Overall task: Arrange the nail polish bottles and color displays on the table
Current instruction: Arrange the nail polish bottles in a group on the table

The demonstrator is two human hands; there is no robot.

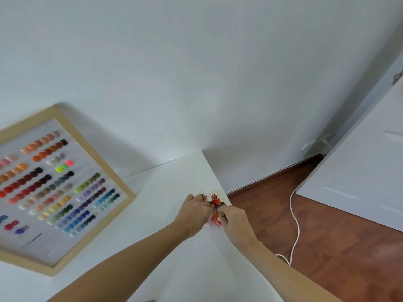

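Near the table (165, 247) corner, two hands (214, 216) around five gold-capped bottles (214, 200).

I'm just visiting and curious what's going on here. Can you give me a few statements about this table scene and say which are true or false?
1. Both hands, left hand and right hand, are at the nail polish bottles. True.
2. The bottles have black caps. False: gold caps.
3. The framed color display lies left of the bottles. True.
4. The bottles stand mid-table. False: near the table edge.
5. A cord lies on the floor. True.
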